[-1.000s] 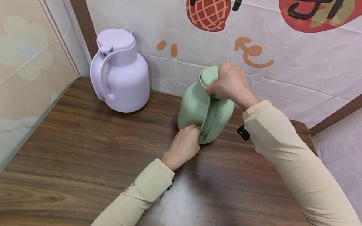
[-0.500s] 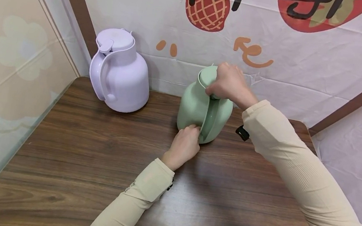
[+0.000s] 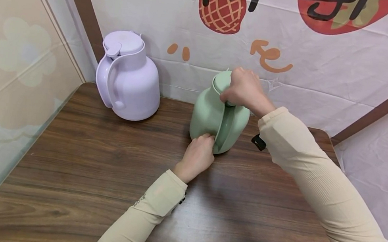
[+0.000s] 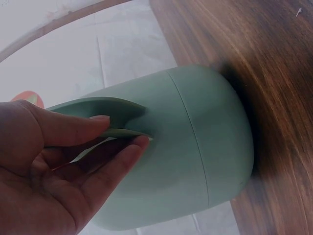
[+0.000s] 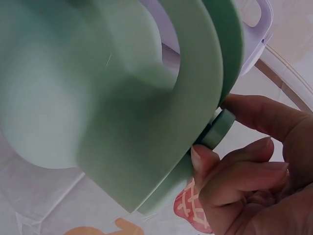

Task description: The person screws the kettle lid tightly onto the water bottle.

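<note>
A pale green thermos jug (image 3: 205, 112) stands upright on the wooden table near the back wall, its handle facing me. My left hand (image 3: 198, 153) holds the lower part of its handle. In the left wrist view, thumb and fingers of that hand (image 4: 58, 171) pinch the handle's edge just above the body seam. My right hand (image 3: 246, 88) covers part of the lid at the top. Up close in the right wrist view, its thumb and a finger grip the jug's top, either side of the small lid lever (image 5: 218, 129); the other fingers are curled.
A lilac thermos jug (image 3: 137, 86) of the same shape stands at the table's back left, apart from the green one. The brown wooden table (image 3: 102, 170) ends against a printed white cloth wall (image 3: 139, 3). Another cloth side (image 3: 14, 88) borders the left.
Almost nothing differs. The right hand and wrist have shifted very slightly left; both hands keep their hold, and both jugs stay in place.
</note>
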### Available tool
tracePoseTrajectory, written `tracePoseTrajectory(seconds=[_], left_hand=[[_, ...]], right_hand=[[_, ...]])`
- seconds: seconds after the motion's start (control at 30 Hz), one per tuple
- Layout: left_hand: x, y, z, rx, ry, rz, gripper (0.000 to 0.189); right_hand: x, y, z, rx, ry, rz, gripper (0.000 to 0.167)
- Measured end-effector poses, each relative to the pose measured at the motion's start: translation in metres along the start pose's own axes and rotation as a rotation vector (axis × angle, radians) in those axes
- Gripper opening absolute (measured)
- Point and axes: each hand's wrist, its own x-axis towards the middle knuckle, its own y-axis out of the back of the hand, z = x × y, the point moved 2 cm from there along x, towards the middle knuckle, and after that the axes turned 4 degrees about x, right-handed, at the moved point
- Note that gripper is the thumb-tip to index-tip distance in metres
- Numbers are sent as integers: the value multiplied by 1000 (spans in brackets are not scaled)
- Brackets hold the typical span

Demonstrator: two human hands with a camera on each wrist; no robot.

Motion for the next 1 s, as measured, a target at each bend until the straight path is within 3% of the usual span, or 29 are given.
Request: tracePoseTrajectory(seconds=[0.7,1.0], left_hand=[[-2,1,1,-1,-30,35,16],[-2,0,1,3,-23,42,15]], right_hand=[[-3,-3,1,11,8,25,34],[-7,-5,5,3,-9,52,26]])
